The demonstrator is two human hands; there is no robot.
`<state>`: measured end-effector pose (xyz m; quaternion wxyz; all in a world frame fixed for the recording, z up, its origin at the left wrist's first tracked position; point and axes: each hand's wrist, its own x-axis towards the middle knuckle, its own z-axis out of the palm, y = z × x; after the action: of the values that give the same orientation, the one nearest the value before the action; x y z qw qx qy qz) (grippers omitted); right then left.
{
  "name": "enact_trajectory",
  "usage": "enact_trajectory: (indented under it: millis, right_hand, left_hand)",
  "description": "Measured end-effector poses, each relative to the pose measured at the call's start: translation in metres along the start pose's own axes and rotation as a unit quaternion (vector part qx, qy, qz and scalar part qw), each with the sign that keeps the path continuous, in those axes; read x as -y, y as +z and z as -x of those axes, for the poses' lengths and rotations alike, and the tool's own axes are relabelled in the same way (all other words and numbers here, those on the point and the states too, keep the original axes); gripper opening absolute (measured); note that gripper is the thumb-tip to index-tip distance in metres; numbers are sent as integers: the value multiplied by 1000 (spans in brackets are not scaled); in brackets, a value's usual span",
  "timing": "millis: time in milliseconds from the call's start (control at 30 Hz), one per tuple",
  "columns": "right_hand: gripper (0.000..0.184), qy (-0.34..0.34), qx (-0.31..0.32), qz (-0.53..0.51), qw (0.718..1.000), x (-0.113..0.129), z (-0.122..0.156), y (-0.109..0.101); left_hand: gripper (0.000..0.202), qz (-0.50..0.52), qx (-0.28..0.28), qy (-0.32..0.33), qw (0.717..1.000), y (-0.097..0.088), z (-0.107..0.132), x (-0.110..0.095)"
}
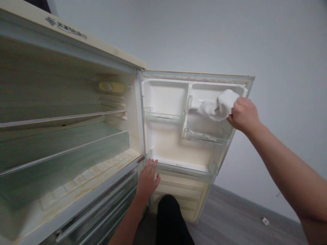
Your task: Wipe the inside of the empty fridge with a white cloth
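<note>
An old cream fridge (76, 37) stands open, its upper door (194, 76) swung out to the right. My right hand (244, 114) is closed around a white cloth (219, 105) and presses it against the upper right door compartment (217, 92). My left hand (148, 178) lies flat with fingers stretched, resting on the lower corner of the door near the bottom door shelf (184, 166). The door's small clear bins (163, 115) hold nothing.
Inside the fridge are glass shelves (63, 117) and a clear drawer (76, 153), with a yellowish lamp cover (112, 87) at the back. My dark-clad knee (170, 217) is below. Grey wooden floor (237, 221) and a pale wall (281, 51) lie to the right; a small white object (265, 221) sits on the floor.
</note>
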<state>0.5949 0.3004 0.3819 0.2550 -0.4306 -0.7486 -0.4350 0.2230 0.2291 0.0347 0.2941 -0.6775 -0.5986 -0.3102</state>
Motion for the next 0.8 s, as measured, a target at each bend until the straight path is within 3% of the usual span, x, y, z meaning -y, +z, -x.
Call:
enact_trajectory:
  millis: [100, 167, 267, 433, 600, 667, 800]
  right_hand:
    - [32, -4, -45, -36, 998, -16, 11, 12]
    - [38, 7, -78, -56, 995, -12, 14, 17]
    - [38, 25, -89, -34, 995, 7, 17, 21]
    - [33, -83, -63, -31, 994, 51, 12, 22]
    - [59, -141, -62, -91, 984, 88, -9, 8]
    - [61, -163, -64, -86, 981, 96, -20, 3]
    - [54, -112, -59, -74, 989, 100, -37, 0]
  left_hand:
    - [58, 8, 5, -8, 1000, 1, 0, -1]
    - [59, 16, 5, -17, 1000, 2, 1, -3]
    - [62, 28, 0, -28, 999, 5, 1, -7]
    - [65, 27, 5, -27, 999, 5, 1, -10]
    - [65, 15, 11, -25, 1000, 1, 1, -9]
    - [65, 12, 11, -20, 1000, 1, 1, -8]
    - [63, 12, 8, -16, 1000, 2, 1, -5]
